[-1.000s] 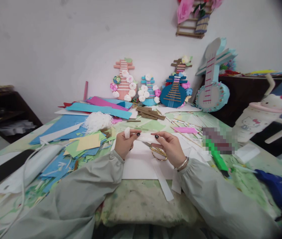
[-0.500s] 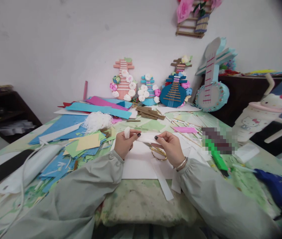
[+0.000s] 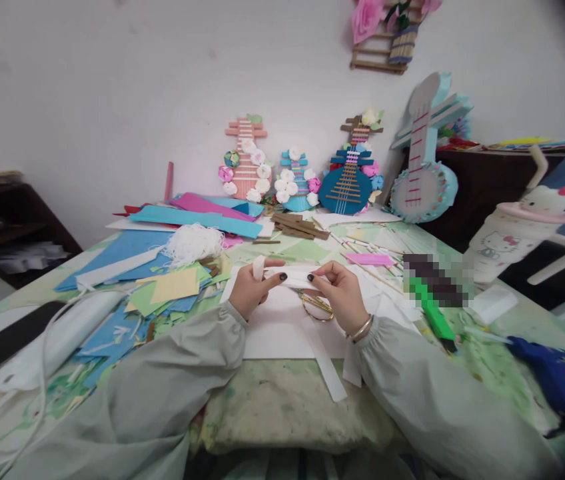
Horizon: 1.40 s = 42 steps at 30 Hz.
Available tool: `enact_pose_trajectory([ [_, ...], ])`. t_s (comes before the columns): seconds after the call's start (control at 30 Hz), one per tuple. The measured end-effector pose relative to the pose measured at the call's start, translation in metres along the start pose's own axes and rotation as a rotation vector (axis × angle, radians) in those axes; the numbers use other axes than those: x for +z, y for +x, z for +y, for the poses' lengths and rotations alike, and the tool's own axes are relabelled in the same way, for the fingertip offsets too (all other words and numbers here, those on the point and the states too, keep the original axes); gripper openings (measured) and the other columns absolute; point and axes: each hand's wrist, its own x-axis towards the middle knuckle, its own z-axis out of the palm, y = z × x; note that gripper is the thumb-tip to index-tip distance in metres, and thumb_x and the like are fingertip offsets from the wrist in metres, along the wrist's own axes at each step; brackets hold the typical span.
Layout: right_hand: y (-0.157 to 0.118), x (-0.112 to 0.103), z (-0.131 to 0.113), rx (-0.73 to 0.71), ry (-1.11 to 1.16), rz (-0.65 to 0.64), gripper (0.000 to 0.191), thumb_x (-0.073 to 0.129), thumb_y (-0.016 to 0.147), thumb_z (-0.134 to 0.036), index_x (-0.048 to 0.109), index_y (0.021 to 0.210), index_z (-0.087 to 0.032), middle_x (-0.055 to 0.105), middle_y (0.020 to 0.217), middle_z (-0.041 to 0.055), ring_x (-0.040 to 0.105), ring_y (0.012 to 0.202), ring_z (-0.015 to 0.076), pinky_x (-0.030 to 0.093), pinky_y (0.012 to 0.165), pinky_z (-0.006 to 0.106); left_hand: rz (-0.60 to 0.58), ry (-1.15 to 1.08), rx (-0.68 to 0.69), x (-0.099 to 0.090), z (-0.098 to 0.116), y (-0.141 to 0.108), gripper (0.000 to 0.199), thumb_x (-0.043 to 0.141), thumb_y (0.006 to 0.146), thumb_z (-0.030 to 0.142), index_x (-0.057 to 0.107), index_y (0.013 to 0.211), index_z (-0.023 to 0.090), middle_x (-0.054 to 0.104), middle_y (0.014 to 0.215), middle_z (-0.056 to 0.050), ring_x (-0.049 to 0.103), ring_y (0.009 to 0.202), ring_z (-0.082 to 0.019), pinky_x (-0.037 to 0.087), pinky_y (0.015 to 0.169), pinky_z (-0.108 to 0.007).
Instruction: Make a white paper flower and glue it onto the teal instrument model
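Between both hands stretches a white paper strip (image 3: 295,277), held above the table. My left hand (image 3: 251,290) pinches its left end between thumb and fingers, and the strip's tip pokes up behind the fingers. My right hand (image 3: 342,295) grips the other end, thumb on top. Just below the right hand lie gold-handled scissors (image 3: 320,307), partly covered by that hand. Under them is a white sheet (image 3: 275,337). Another white strip (image 3: 330,373) slants across the sheet's front edge, beneath my right wrist.
Paper scraps (image 3: 167,293), a white string bundle (image 3: 193,245) and a power strip (image 3: 57,340) with its cable are on the left. Lute-shaped crafts (image 3: 346,190) lean on the wall. A green cutter (image 3: 432,313), a tumbler (image 3: 505,243) and a blue packet (image 3: 557,377) are on the right.
My two thumbs have come slightly closer together on the strip, the left one shifting right. The view has moved a little; the other things lie as before.
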Motion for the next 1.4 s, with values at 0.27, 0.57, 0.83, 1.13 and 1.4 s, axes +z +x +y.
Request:
enact_pose_trajectory([
  [0.27, -0.0030, -0.0012, -0.0030, -0.033, -0.027, -0.121, 0.033, 0.075, 0.062, -0.036, 0.058, 0.085, -0.019, 0.067, 0.078, -0.0003, 0.066, 0.070, 0.0152, 0.058, 0.064, 0.030, 0.087, -0.010, 0.026, 0.0004, -0.0039, 0.0030, 0.034, 0.078, 0.055, 0.036, 0.066, 0.071, 0.008, 0.035, 0.035, 0.009, 0.026, 0.030, -0.002, 0.015, 0.032, -0.018],
  [0.57, -0.0046, -0.0006, -0.0040, 0.083, -0.018, -0.199, 0.030, 0.076, 0.061, -0.030, 0.063, 0.084, -0.015, 0.070, 0.072, 0.0039, 0.071, 0.068, 0.0208, 0.057, 0.062, 0.028, 0.029, 0.045, 0.060, -0.0014, -0.0037, 0.0012, 0.034, 0.074, 0.062, 0.036, 0.070, 0.080, 0.008, 0.062, 0.048, -0.003, 0.029, 0.029, -0.002, 0.018, 0.031, -0.018],
  [0.83, -0.0028, -0.0050, -0.0040, 0.056, -0.045, -0.293, 0.044, 0.081, 0.055, -0.022, 0.065, 0.095, -0.018, 0.071, 0.078, 0.0013, 0.070, 0.073, 0.0197, 0.056, 0.062, 0.025, 0.033, 0.077, 0.087, -0.0054, -0.0015, 0.0030, 0.030, 0.072, 0.066, 0.034, 0.070, 0.080, 0.008, 0.061, 0.045, -0.002, 0.030, 0.029, -0.002, 0.019, 0.031, -0.017],
  [1.13, 0.0000, -0.0079, -0.0034, 0.121, 0.047, -0.302, 0.036, 0.075, 0.066, -0.035, 0.063, 0.094, -0.015, 0.072, 0.074, 0.0050, 0.071, 0.073, 0.0205, 0.058, 0.064, 0.027, 0.073, 0.078, 0.074, -0.0067, -0.0002, 0.0043, 0.031, 0.074, 0.062, 0.034, 0.070, 0.077, 0.008, 0.056, 0.043, 0.001, 0.029, 0.029, -0.002, 0.019, 0.031, -0.018],
  [1.4, -0.0008, -0.0081, -0.0010, 0.154, 0.080, -0.286, 0.036, 0.077, 0.065, -0.035, 0.064, 0.092, -0.014, 0.072, 0.075, 0.0059, 0.071, 0.070, 0.0205, 0.059, 0.062, 0.026, 0.074, 0.081, 0.075, -0.0054, -0.0005, 0.0033, 0.031, 0.077, 0.058, 0.034, 0.070, 0.073, 0.008, 0.036, 0.035, 0.009, 0.028, 0.030, -0.002, 0.016, 0.032, -0.017],
])
